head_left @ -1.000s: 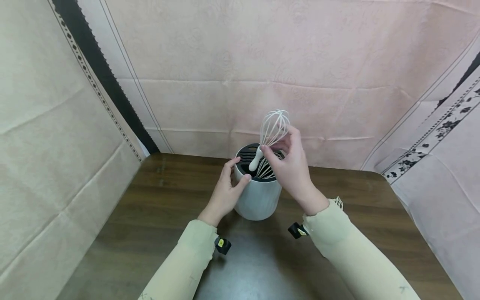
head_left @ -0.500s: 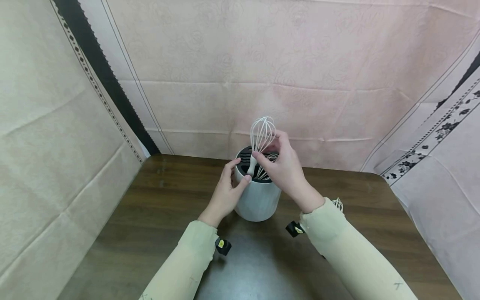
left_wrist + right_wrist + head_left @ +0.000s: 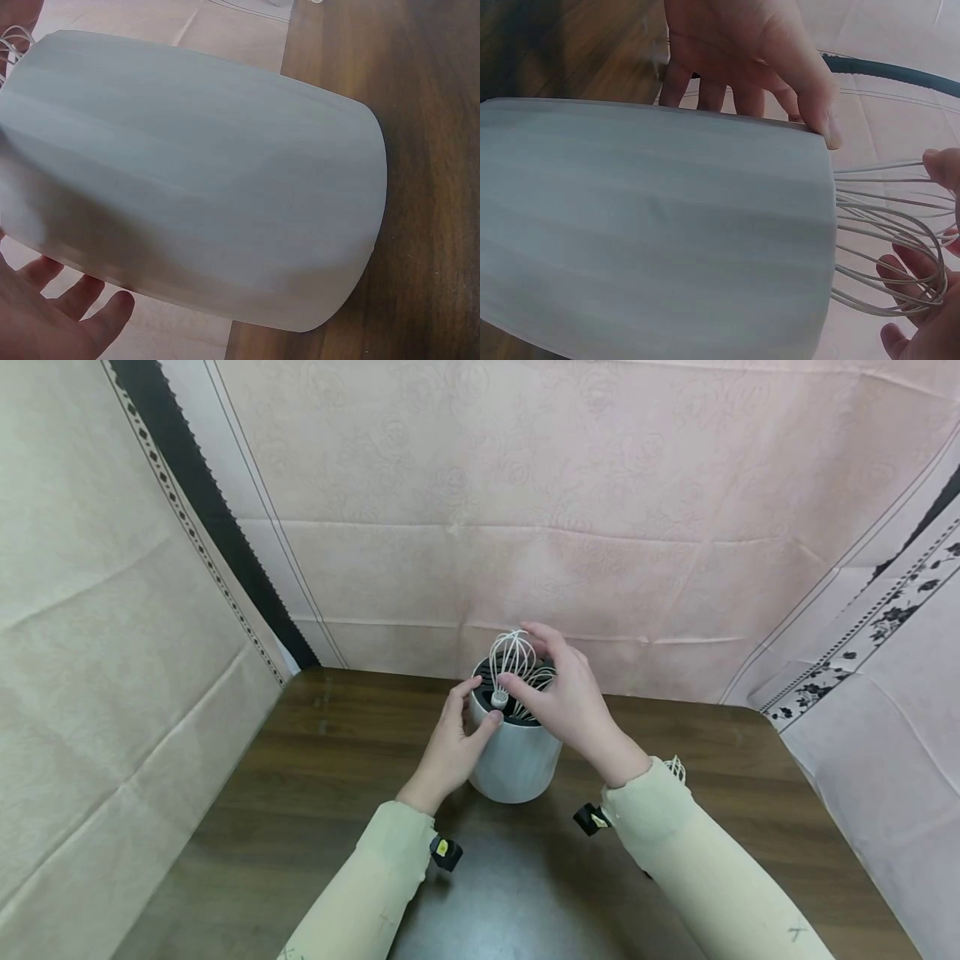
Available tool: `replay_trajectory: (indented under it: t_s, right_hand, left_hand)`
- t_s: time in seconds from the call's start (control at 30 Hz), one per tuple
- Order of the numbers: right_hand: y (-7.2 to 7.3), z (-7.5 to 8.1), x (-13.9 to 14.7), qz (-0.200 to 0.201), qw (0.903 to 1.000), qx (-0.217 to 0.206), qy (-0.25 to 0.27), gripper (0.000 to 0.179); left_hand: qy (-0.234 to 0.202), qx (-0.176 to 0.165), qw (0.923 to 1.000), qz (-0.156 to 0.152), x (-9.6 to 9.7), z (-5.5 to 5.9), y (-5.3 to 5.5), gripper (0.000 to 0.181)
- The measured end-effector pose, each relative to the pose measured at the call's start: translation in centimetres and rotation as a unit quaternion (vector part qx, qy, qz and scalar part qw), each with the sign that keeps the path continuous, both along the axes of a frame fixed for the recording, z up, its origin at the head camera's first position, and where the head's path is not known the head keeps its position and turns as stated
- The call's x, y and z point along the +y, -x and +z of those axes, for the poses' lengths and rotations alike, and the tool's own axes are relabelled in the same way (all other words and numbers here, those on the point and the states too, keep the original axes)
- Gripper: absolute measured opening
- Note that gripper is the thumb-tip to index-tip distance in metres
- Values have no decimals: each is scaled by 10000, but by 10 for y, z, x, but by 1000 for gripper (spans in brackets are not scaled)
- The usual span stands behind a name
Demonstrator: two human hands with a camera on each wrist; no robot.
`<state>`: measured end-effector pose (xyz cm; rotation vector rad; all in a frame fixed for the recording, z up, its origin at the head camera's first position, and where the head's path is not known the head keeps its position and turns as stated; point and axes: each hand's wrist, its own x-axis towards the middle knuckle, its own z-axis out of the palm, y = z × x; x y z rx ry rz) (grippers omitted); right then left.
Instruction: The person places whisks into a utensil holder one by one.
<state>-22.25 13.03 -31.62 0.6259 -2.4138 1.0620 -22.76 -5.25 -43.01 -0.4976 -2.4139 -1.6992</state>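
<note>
A white utensil holder with a black slotted insert stands upright on the table. My left hand grips its left side, with the thumb and fingertips at the rim. In the holder's top a white whisk stands with its wire head up and its handle mostly sunk below the insert. My right hand holds this whisk by the wires, thumb in front and fingers behind. A second whisk sits in the holder just right of it, partly covered by the right hand. In the right wrist view the wires stick out past the rim.
The brown wooden table ends at a pale cloth backdrop just behind the holder. Another wire whisk head shows on the table behind the right sleeve. Further cloths hang along both sides.
My right hand has brought the whisk left and down, so its handle has sunk into the holder and its head sits lower. The left hand has stayed on the rim.
</note>
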Motion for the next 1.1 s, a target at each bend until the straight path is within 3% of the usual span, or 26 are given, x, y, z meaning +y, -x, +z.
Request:
replay_trajectory:
  t_s: [0.33,0.7,1.1]
  right_hand:
    - [0,-13,6,-78,9951,161,-970,64]
    - [-6,-12,17,-125,9989,-454,-29,74]
    - [-19,-14,47,-252,9992,-249,191,66]
  left_hand:
    - [47,-94,9999,-12,1,-1,-1,64]
    - [59,-204,9998,61,2,-1,-2,65]
    - [10,-182,9998,86,2,1,-2,64]
